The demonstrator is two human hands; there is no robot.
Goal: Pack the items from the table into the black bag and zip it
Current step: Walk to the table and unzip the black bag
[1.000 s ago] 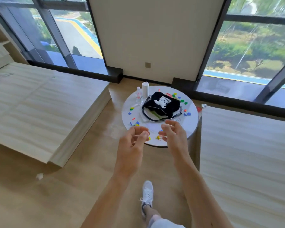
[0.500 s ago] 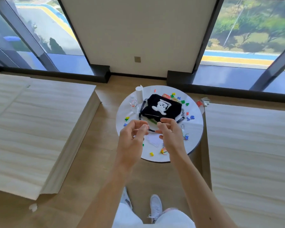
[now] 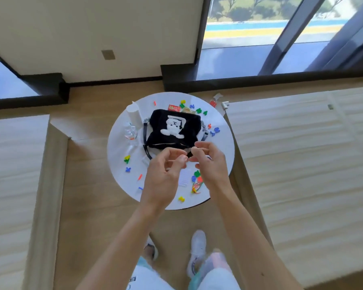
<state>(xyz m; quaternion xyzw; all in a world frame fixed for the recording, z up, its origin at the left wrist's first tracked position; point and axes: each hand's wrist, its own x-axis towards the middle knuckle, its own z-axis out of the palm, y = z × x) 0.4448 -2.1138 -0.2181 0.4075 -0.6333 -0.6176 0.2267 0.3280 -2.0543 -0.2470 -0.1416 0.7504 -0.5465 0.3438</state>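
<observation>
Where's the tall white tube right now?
Head view: the white tube stands on the table's far left, beside the black bag, behind the clear bottle.

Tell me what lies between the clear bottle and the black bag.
Head view: only a dark strap separates the clear bottle from the black bag.
</observation>
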